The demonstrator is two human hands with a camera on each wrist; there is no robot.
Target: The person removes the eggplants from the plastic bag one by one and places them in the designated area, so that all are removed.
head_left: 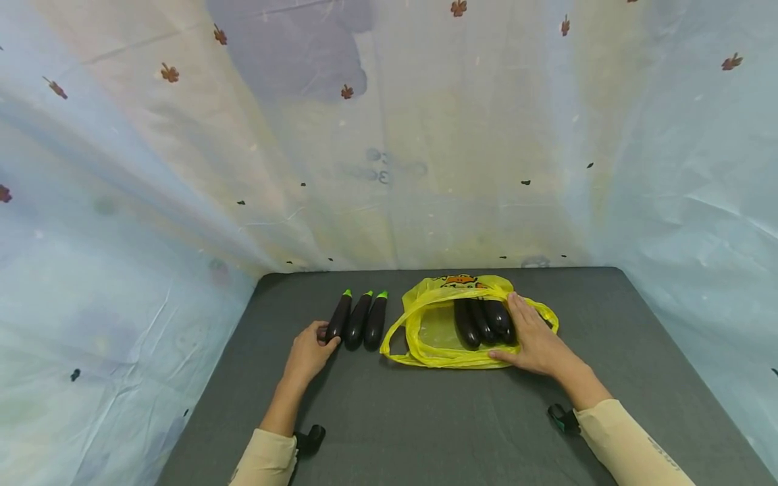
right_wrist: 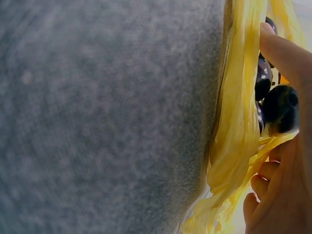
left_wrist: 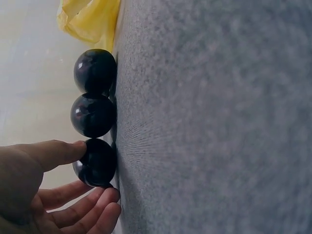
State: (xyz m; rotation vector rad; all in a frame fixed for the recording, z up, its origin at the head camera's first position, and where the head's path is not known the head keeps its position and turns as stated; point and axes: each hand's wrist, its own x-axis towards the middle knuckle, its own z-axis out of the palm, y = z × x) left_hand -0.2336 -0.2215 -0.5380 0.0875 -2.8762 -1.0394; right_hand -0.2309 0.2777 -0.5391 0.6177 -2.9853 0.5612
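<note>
Three dark eggplants with green tips lie side by side on the grey table. My left hand pinches the leftmost eggplant near its rounded end, thumb on one side and fingers on the other. The middle eggplant and the right eggplant lie beside it, untouched by the hand. To their right, a yellow plastic bag lies with its mouth facing me and several eggplants inside. My right hand rests spread at the bag's right side, its thumb by the front rim.
The grey table has rounded far corners. A pale patterned sheet hangs behind it and along both sides. One bag handle loops out towards the loose eggplants. Dark straps sit at both wrists.
</note>
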